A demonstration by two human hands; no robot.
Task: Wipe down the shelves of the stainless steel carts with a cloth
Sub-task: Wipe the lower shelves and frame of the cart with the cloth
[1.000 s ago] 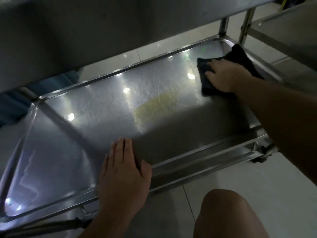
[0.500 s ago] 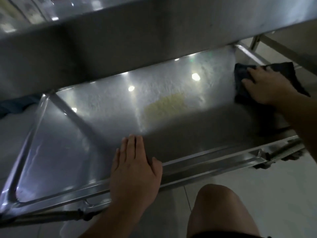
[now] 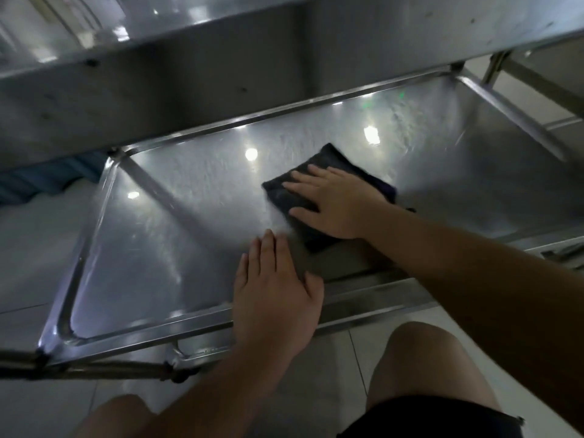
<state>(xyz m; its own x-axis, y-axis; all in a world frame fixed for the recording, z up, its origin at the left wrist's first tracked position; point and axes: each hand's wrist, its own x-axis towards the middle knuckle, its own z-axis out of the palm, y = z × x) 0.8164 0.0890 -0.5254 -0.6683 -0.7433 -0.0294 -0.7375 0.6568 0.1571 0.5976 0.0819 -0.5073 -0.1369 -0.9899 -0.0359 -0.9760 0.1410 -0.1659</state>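
The lower shelf of a stainless steel cart fills the middle of the view, shiny with light reflections. A dark folded cloth lies flat on the shelf's middle. My right hand presses on the cloth with straight, spread fingers. My left hand rests flat, fingers straight, on the shelf's near rim just left of the cloth.
The cart's upper shelf overhangs the far half of the lower one. A second cart's frame stands at the right. My knees are over pale floor tiles below the near rim. Something blue lies on the floor at the left.
My right hand has slid the cloth from the shelf's far right end leftward to its middle. My left hand has stayed on the near rim.
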